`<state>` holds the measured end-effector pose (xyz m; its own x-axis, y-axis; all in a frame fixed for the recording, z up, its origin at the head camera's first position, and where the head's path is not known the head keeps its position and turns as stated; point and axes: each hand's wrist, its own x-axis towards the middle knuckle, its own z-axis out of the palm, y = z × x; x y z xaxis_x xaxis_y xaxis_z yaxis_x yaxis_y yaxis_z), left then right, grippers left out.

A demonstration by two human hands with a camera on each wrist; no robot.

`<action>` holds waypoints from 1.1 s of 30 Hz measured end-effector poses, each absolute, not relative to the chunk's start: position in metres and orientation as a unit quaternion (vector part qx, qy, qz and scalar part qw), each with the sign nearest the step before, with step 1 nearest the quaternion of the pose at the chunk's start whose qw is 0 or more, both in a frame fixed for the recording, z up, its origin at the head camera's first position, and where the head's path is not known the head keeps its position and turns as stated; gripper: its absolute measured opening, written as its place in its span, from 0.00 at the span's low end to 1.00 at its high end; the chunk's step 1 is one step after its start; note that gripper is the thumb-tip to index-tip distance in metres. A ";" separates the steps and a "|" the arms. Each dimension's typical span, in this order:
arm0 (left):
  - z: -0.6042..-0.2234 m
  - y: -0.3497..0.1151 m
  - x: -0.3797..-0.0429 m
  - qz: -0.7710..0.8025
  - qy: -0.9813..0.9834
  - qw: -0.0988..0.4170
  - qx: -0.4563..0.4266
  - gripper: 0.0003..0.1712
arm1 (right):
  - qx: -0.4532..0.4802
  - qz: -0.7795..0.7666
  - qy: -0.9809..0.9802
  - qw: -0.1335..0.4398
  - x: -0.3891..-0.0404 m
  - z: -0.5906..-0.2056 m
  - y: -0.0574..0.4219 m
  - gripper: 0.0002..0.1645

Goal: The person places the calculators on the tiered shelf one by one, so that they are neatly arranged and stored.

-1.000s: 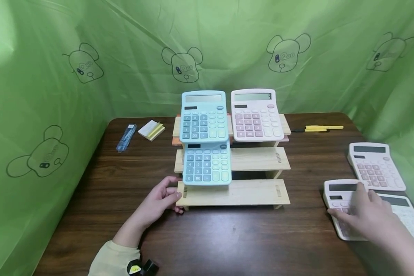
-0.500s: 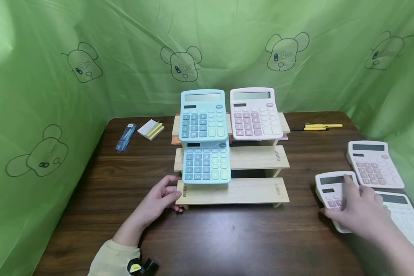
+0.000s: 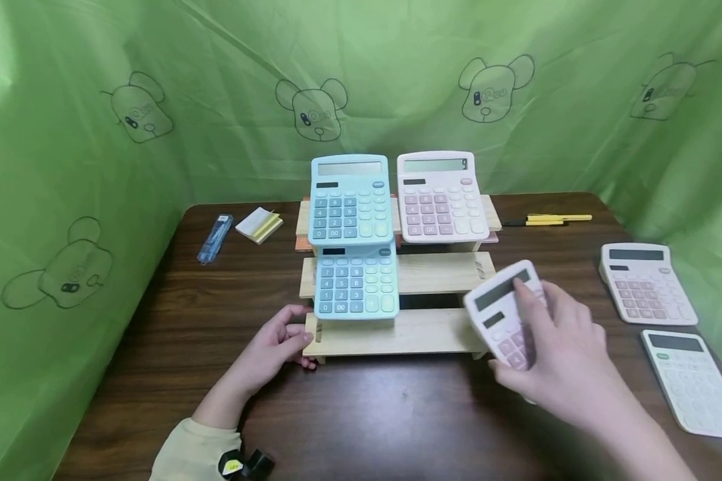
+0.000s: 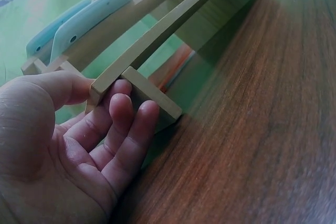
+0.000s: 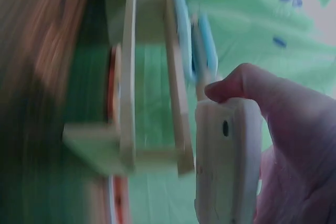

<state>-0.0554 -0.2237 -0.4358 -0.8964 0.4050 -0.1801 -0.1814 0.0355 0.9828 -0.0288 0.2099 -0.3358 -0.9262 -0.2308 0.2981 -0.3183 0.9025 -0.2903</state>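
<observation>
My right hand (image 3: 568,357) holds a white calculator with pink keys (image 3: 495,319), tilted, at the right end of a three-step wooden rack (image 3: 421,335). In the right wrist view the thumb lies over the edge of this calculator (image 5: 226,156). My left hand (image 3: 271,344) pinches the left end of the rack's lowest board; in the left wrist view the thumb is on the board end (image 4: 107,80) and fingers curl beneath. One blue calculator (image 3: 351,200) and a pink-keyed calculator (image 3: 442,197) stand on the top step, another blue calculator (image 3: 357,284) on the middle one.
On the right of the dark wooden table (image 3: 397,427) lie a pink-keyed calculator (image 3: 648,284) and a white calculator (image 3: 694,384). Yellow-and-black pens (image 3: 547,220) lie behind. A blue packet (image 3: 215,238) and a notepad (image 3: 259,224) are at the back left. Green cloth (image 3: 385,80) surrounds the table.
My right hand has lifted the pink-keyed calculator from the right side and carried it left to the rack, tilting it. The left hand has stayed on the rack's end.
</observation>
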 end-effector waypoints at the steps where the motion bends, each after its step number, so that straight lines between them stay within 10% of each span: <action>1: -0.435 -0.225 -0.055 0.689 0.688 0.212 0.082 0.25 | 0.149 0.168 -0.965 0.134 -0.030 -0.335 0.203 0.73; 20: -0.436 -0.225 -0.055 0.694 0.684 0.209 0.089 0.25 | 0.137 0.176 -0.962 0.157 -0.057 -0.330 0.154 0.50; 33: -0.436 -0.225 -0.056 0.687 0.691 0.204 0.093 0.25 | 0.136 0.176 -0.958 0.182 -0.059 -0.338 0.135 0.52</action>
<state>-0.0561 -0.2249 -0.4360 -0.8995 0.4091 -0.1533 -0.1505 0.0391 0.9878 -0.0590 0.1354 -0.3383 -0.8971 -0.1963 0.3958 -0.3242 0.9011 -0.2879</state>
